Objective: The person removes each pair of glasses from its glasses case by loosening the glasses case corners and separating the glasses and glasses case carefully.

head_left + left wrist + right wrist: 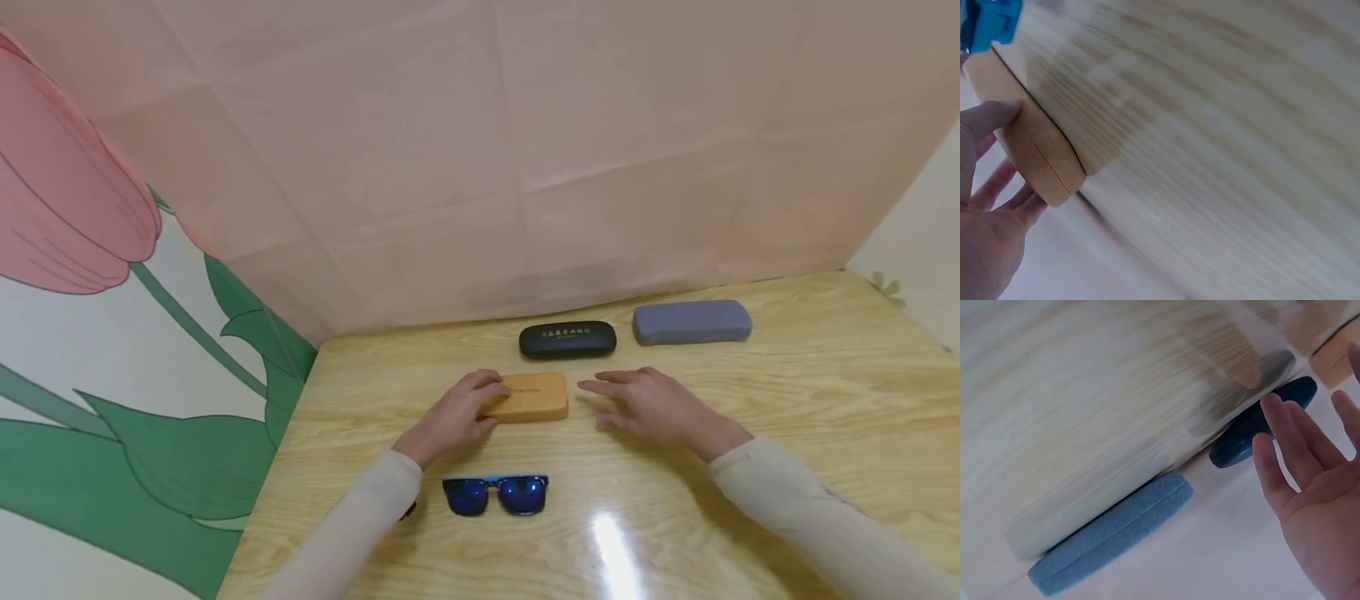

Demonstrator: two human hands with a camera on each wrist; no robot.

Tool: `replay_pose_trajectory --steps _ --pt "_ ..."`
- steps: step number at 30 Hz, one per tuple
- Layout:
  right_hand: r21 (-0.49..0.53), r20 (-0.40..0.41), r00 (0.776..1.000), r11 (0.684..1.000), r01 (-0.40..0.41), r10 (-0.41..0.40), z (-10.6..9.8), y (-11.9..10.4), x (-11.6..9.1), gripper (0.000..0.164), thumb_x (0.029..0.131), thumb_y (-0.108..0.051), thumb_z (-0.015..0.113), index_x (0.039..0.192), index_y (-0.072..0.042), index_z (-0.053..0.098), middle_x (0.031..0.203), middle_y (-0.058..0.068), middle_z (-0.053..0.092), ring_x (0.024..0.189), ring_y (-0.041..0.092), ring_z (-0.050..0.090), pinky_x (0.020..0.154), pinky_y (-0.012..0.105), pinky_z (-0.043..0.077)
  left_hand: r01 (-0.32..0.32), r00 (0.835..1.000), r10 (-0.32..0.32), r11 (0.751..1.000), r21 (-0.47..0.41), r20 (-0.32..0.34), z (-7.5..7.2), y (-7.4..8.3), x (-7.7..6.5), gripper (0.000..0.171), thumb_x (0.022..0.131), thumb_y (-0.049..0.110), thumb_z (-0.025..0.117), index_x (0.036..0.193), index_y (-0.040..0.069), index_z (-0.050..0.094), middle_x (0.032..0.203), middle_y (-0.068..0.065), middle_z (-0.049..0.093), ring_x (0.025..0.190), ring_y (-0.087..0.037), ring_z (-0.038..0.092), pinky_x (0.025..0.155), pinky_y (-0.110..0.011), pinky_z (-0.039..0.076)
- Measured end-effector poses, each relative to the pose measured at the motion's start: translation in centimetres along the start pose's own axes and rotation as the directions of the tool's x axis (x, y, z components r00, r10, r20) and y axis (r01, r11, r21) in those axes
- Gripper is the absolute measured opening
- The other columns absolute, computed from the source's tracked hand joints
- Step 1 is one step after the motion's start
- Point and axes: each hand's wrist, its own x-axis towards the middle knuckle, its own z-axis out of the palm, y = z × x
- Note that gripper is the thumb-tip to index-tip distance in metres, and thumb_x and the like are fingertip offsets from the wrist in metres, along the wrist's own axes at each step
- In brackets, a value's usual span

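At the left edge of the frame, a painted tulip [71, 175] rises beside the wooden table [825, 375]. In the lower centre-left, a sleeve [341, 529] partly covers a small dark object [408, 511]. The left hand [456, 415] pinches the orange case [542, 398] between thumb and fingers at mid-frame; below lie blue-lensed sunglasses [482, 493]. Just behind the orange case sits a black case [567, 341]. The right hand [651, 407], fingers spread, holds nothing. A grey-blue case [692, 322] lies farther right.
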Motion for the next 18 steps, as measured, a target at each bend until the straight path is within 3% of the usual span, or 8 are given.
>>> replay_pose_trajectory --steps 6,13,18 --pt "-0.026 -0.025 1.000 1.000 -0.004 0.003 0.0 0.1 -0.6 0.055 0.090 -0.039 0.072 0.140 -0.021 0.058 0.130 0.012 0.067 0.111 0.033 0.068 0.095 0.056 0.051 0.040 0.999 -0.040 0.999 -0.007 0.009 -0.5 -1.1 -1.0 0.044 0.091 0.018 0.073 0.132 0.020 0.059 0.145 -0.004 0.049 0.135 -0.022 0.049 0.113 -0.037 0.044" --pt "-0.013 -0.021 0.999 0.999 -0.034 0.034 -0.1 0.4 -1.5 0.047 0.091 -0.033 0.071 0.136 -0.022 0.062 0.122 0.007 0.072 0.105 0.030 0.070 0.093 0.054 0.053 0.016 1.000 -0.016 1.000 0.005 -0.006 -0.5 -1.8 -1.7 0.048 0.092 0.009 0.070 0.136 0.021 0.057 0.144 -0.010 0.048 0.133 -0.028 0.049 0.111 -0.042 0.045" --pt "0.018 0.023 0.998 0.999 -0.051 0.050 -0.2 0.2 -2.0 0.037 0.091 -0.031 0.071 0.126 -0.019 0.070 0.123 0.010 0.070 0.109 0.034 0.067 0.092 0.054 0.054 0.075 0.997 -0.075 0.997 0.022 -0.005 -0.6 -2.2 -2.4 0.053 0.090 0.002 0.069 0.137 0.023 0.056 0.145 -0.012 0.046 0.131 -0.029 0.051 0.108 -0.043 0.049"
